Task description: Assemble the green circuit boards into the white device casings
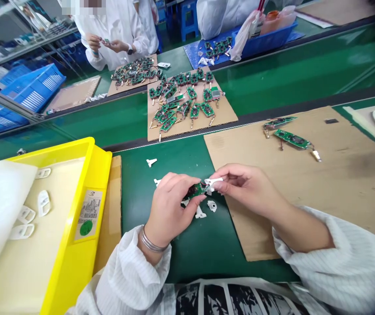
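While left hand (171, 205) pinches board (198, 189), right hand (249, 186) curled, pinching white part (212, 182)

Electronics assembly workshop — circuit boards (207, 109), parts bin (103, 168), white-coated worker (115, 26)

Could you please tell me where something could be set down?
The cardboard sheet is bare between the right hand and two circuit boards; so is the green tabletop between the left hand and yellow bin. White pieces crowd the tabletop between the hands.
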Tool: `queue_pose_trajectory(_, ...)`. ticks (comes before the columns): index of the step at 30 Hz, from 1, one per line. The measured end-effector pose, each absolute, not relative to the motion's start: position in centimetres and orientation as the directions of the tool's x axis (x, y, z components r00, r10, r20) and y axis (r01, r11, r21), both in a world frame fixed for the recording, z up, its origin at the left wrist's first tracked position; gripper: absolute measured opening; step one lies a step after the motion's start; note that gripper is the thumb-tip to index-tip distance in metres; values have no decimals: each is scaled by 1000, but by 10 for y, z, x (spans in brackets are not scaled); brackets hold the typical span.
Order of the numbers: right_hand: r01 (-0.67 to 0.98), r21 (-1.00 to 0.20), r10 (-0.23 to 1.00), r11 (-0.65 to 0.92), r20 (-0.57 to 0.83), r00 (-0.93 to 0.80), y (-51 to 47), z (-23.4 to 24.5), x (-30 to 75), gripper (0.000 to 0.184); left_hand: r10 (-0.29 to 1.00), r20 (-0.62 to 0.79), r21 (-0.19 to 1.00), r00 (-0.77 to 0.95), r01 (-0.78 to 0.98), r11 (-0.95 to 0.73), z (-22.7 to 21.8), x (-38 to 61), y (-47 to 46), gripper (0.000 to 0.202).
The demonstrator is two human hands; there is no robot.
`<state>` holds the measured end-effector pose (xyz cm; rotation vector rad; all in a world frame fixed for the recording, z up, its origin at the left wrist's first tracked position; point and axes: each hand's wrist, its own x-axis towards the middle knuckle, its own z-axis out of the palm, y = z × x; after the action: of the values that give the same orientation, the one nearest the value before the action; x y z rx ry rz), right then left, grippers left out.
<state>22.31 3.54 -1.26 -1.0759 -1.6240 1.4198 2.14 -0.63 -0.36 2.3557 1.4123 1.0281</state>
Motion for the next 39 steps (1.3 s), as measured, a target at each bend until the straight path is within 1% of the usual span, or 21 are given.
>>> queue_pose_trajectory(6,105,-992,933,68,26,-358,32,-14,220,23,798,514,472,315,673,-569,-3,22,-6,19)
queue_pose_trajectory(9,3,-998,945,58,54,-323,30,-14,219,20,777,553,459,301,668,-586,-4,23,-6,19)
queue_pose_trajectory(11,-65,-997,942,47,66,-330,29,-13,219,17,761,579,444,292,670,-595,-5,23,-7,18)
queue_pose_trajectory(13,-98,-994,938,41,72,-340,29,-12,219,15,746,600,427,288,673,-604,-5,23,-7,16)
queue_pose_trajectory(16,-70,-995,936,67,87,-342,30,-12,219,13,730,622,411,284,675,-613,-4,22,-8,18)
queue_pose_trajectory(18,-20,-991,924,133,131,-360,31,-11,220,12,724,628,405,284,675,-617,-3,22,-9,22)
queue_pose_trajectory(20,27,-978,905,209,183,-384,31,-12,220,15,722,627,398,292,677,-620,-2,23,-10,25)
queue_pose_trajectory(22,48,-970,907,236,203,-369,30,-12,221,13,722,621,391,304,678,-622,-2,23,-10,25)
queue_pose_trajectory(24,50,-978,929,205,178,-325,28,-12,221,12,723,619,398,307,670,-626,-2,24,-10,24)
queue_pose_trajectory(26,46,-987,942,153,132,-309,28,-12,221,16,730,614,422,299,658,-624,-3,25,-10,25)
queue_pose_trajectory(28,36,-994,939,104,86,-334,28,-12,222,19,745,603,440,285,661,-608,-3,25,-10,28)
queue_pose_trajectory(32,-10,-999,910,33,34,-413,32,-13,224,13,758,594,430,269,690,-582,-3,25,-9,28)
queue_pose_trajectory(34,-26,-997,913,74,79,-401,33,-14,225,10,757,597,428,267,692,-582,-2,25,-9,28)
queue_pose_trajectory(37,-30,-976,920,217,214,-329,33,-14,226,6,757,600,429,259,694,-578,-2,25,-8,28)
queue_pose_trajectory(39,-7,-958,910,287,274,-311,32,-13,226,7,755,606,433,249,693,-577,-1,25,-8,27)
